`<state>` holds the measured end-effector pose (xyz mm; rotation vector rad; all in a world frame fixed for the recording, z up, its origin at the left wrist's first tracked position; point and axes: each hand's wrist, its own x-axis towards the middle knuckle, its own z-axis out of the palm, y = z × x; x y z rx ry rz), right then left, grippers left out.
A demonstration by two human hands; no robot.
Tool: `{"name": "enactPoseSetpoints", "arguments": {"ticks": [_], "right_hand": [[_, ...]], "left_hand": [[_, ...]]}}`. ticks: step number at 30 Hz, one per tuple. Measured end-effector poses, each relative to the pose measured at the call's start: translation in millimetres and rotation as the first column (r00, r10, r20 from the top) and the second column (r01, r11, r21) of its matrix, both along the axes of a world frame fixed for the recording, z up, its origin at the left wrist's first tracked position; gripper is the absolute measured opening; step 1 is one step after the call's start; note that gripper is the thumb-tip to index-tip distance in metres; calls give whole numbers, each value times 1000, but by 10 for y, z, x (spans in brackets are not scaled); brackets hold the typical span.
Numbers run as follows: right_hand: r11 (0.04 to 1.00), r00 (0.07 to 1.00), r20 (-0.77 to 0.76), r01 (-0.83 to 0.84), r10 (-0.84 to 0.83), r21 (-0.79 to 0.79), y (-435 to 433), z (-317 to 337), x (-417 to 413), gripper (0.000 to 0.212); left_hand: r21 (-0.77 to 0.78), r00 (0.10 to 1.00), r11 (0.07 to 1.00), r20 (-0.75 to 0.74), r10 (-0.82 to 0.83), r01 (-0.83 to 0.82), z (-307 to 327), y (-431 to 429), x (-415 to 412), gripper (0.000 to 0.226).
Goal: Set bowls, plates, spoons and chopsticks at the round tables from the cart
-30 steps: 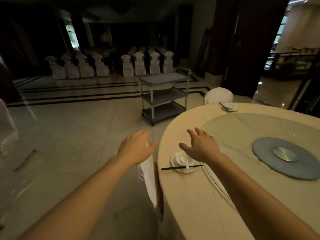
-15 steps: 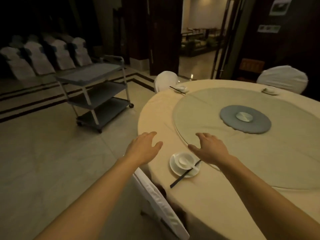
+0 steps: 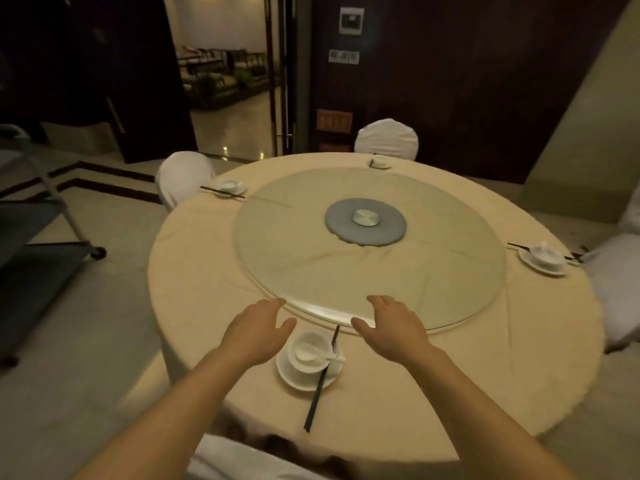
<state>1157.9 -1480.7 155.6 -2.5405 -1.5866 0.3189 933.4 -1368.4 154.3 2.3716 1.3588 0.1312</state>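
A round table [image 3: 207,306] with a cream cloth fills the view, a glass turntable [image 3: 346,271] at its middle. Near me a white plate [image 3: 294,375] holds a bowl [image 3: 310,344] with a spoon [image 3: 322,355], and black chopsticks [image 3: 317,400] lie across the plate's right side. My left hand [image 3: 256,334] hovers open just left of this setting. My right hand [image 3: 391,327] hovers open to its right, over the turntable's rim. Both hold nothing. Three more settings sit at the far left [image 3: 227,187], the far side [image 3: 380,161] and the right [image 3: 543,259].
The grey cart [image 3: 38,230], its shelves bare, stands on the floor at the left. White-covered chairs stand at the far left [image 3: 183,174], far side [image 3: 386,138], right [image 3: 616,289] and right below me [image 3: 242,462]. An open doorway lies behind the table.
My view has swung right, from the cart and floor to squarely facing the table. Both hands stayed open and now flank the near setting; its chopsticks appear turned from crosswise to pointing away from me.
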Motion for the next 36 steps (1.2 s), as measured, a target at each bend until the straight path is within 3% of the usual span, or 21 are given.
{"name": "enactPoseSetpoints", "arguments": {"ticks": [11, 17, 30, 36], "right_hand": [[975, 977, 22, 212, -214, 71, 115, 282, 32, 69], [958, 961, -42, 277, -275, 70, 113, 123, -144, 69], [933, 917, -174, 360, -359, -28, 204, -967, -414, 69], [919, 893, -232, 393, -386, -19, 248, -1576, -402, 62]], "left_hand": [[83, 980, 978, 46, -194, 190, 285, 636, 311, 59], [47, 962, 966, 85, -259, 255, 122, 792, 242, 58], [-127, 964, 956, 54, -261, 266, -928, 972, 49, 56], [-239, 985, 956, 39, -168, 172, -1448, 1055, 20, 54]]}}
